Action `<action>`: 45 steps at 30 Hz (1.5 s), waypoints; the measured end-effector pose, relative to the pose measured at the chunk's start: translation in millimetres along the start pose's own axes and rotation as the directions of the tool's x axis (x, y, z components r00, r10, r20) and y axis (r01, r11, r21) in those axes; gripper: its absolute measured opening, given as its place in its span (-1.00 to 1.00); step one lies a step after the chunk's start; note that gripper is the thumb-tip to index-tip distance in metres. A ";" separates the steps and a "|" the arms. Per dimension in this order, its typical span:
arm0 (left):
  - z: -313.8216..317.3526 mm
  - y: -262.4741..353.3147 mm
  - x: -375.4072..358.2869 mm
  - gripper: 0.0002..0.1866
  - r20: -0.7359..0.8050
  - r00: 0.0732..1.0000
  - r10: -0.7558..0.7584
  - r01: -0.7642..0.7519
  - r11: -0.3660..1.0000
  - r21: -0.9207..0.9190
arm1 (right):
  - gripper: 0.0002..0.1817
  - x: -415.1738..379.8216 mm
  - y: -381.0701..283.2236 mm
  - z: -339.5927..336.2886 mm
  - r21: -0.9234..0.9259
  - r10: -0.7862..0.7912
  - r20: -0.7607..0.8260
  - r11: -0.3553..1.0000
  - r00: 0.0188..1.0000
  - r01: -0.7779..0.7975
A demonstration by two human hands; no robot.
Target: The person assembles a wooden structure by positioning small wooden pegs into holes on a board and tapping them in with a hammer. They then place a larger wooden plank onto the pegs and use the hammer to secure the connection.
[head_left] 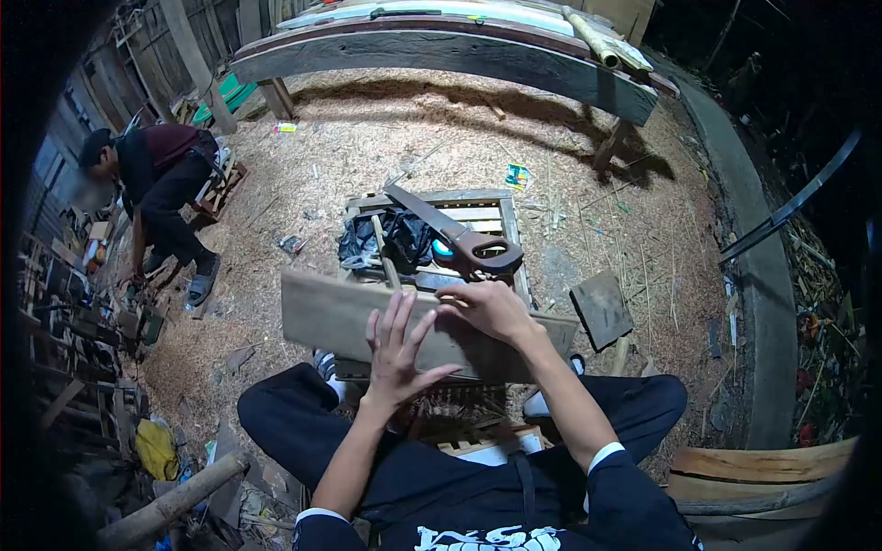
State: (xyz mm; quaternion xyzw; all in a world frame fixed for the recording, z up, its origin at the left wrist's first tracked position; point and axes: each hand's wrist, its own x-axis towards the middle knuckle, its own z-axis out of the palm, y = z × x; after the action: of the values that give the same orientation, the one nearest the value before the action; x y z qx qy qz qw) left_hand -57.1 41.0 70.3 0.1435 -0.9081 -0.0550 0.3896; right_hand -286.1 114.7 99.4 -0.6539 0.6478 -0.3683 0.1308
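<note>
A long wooden board (322, 317) stands tilted on its edge across my knees, its broad face turned toward me. My left hand (397, 354) lies against that face, fingers spread and thumb out to the right. At the upper edge, my right hand (494, 314) has its fingers curled over the wood; whether anything small is pinched there is hidden. Just beyond the board, a handsaw (436, 218) with a brown handle rests on a slatted wooden crate (478, 196). Beside it lie a black plastic bag (404, 234), a blue round item (442, 249) and a narrow wooden stick (383, 253).
A heavy timber bench (441, 50) spans the far side. At the left another person (165, 184) bends over toward scrap wood. A square board piece (602, 309) lies on the shavings-covered ground to the right. Planks (763, 473) and a bamboo pole (175, 500) are close by.
</note>
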 end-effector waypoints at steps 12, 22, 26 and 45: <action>5.4 -24.2 -6.7 0.61 0.577 0.809 -0.115 0.131 0.991 0.014 | -0.69 7.8 34.5 36.7 -0.023 -0.041 0.029 0.999 0.999 0.041; 14.2 -42.4 -9.4 0.44 0.525 0.851 -0.015 0.100 0.986 -0.134 | -0.71 -54.2 26.2 9.8 -0.197 -0.019 -0.222 0.980 0.975 -0.026; 14.5 -38.8 -13.1 0.39 0.520 0.848 -0.102 0.180 0.978 -0.103 | -0.67 -53.5 36.9 4.9 -0.239 0.122 -0.327 0.949 0.937 -0.207; 51.5 -3.2 10.4 0.19 0.568 0.823 0.007 0.132 0.970 -0.204 | -0.68 -68.2 24.3 -32.7 0.433 0.635 -0.496 0.772 0.592 -0.466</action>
State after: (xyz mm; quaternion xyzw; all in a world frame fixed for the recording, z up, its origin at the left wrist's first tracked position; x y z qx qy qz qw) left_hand -100.5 34.2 41.3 0.1036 -0.9643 -0.2145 0.1155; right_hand -318.2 186.0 85.1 -0.2379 0.7707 -0.5820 0.1035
